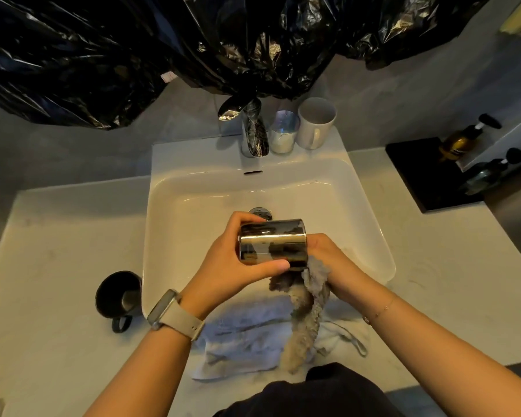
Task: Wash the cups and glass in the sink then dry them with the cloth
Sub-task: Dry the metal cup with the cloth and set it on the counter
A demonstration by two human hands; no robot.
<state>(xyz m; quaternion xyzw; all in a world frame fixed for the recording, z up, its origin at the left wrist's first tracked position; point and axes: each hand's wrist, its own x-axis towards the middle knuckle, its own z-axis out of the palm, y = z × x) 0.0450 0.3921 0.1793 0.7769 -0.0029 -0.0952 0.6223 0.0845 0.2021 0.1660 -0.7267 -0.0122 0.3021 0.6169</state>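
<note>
While our left hand [235, 260] curls around the shiny metal cup [272, 240], thumb along its near side and fingers over the far side, we hold it sideways above the sink [193, 188]. Our right hand [328, 257], at 3 o'clock of the cup, grips the grey cloth [307, 299], which hangs down from the cup's mouth. Dark reflections streak the cup's mirrored wall. At 12 o'clock a glass [283, 132] and white mug [315, 123] stand by the tap [253, 130]; at 8 o'clock sits a black mug [119, 296].
</note>
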